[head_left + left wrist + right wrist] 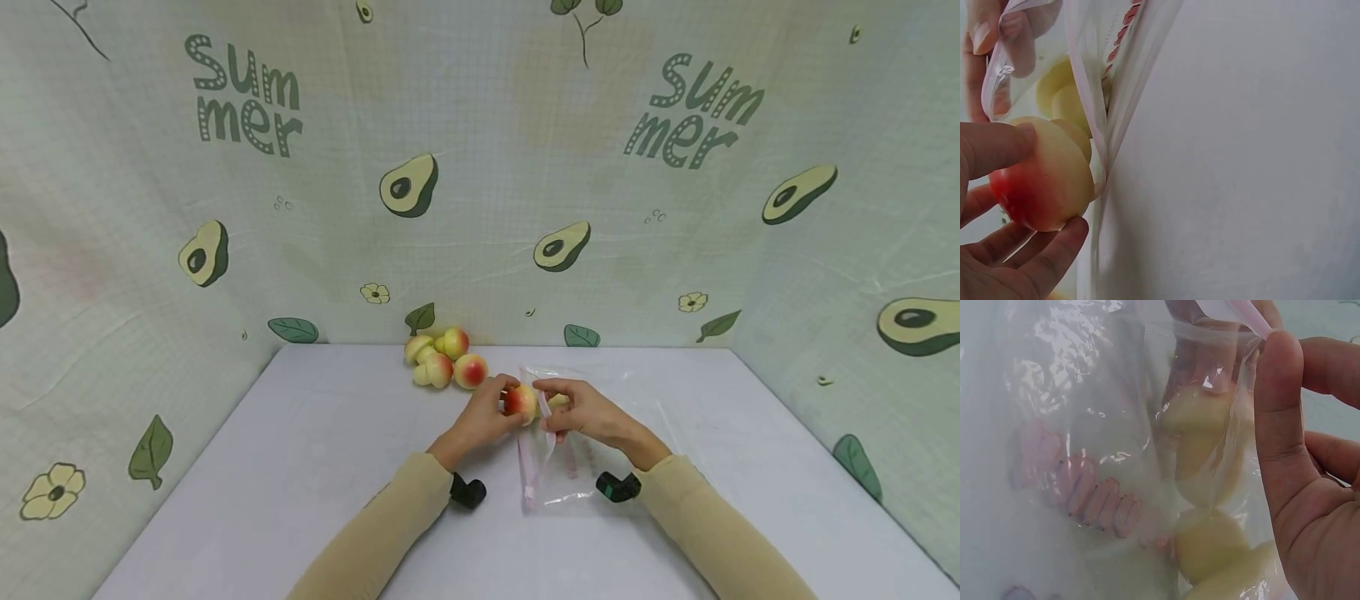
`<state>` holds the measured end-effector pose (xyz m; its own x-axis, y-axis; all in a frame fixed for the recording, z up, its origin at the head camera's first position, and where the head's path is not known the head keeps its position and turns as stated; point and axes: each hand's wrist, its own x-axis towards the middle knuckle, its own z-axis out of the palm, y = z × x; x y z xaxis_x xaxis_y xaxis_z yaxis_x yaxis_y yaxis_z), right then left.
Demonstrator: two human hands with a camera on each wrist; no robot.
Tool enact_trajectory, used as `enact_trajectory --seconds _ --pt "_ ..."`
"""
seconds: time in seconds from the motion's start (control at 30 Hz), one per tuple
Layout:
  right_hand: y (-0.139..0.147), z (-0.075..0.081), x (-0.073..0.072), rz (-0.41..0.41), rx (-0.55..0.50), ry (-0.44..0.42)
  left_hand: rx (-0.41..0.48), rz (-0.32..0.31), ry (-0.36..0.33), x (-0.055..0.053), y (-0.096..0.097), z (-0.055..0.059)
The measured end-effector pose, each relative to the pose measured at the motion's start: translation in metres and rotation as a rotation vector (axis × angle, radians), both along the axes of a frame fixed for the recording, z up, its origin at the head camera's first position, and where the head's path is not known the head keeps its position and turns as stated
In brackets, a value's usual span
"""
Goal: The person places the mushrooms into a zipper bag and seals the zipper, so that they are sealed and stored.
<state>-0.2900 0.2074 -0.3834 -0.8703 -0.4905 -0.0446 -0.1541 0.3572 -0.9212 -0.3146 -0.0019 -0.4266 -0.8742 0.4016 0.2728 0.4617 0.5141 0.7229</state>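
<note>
My left hand (480,421) grips a toy mushroom (520,403) by its red and yellow cap, thumb on one side and fingers on the other. Its pale stem points into the mouth of a clear zip bag (622,467) with a pink-edged opening. My right hand (588,412) pinches one lip of that opening between thumb and fingers, holding it apart from the other lip. Through the plastic, the right wrist view shows the held mushroom's stem (1207,469) and another pale yellow mushroom (1210,544) lying inside the bag.
Several more toy mushrooms (470,372) sit in a cluster at the back of the white table (300,467), left of the bag. A printed cloth (480,167) hangs behind and along both sides. The bag's pink slider (529,493) lies at the near end.
</note>
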Motion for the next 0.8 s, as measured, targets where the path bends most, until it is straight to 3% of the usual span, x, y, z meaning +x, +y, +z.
enact_trajectory --seconds 0.17,0.3,0.53,0.8 --pt "-0.003 0.016 0.011 0.002 -0.001 -0.010 -0.018 0.007 0.024 0.001 0.002 0.001" --pt "-0.003 0.018 0.012 0.010 -0.017 -0.008 -0.026 0.010 0.059 0.002 0.004 0.000" --pt "0.005 -0.007 -0.007 -0.004 -0.026 0.001 0.020 0.029 0.026 -0.003 0.009 -0.004" --pt "0.005 -0.008 -0.007 0.010 -0.044 0.012 0.099 0.029 -0.024 -0.004 0.014 -0.006"
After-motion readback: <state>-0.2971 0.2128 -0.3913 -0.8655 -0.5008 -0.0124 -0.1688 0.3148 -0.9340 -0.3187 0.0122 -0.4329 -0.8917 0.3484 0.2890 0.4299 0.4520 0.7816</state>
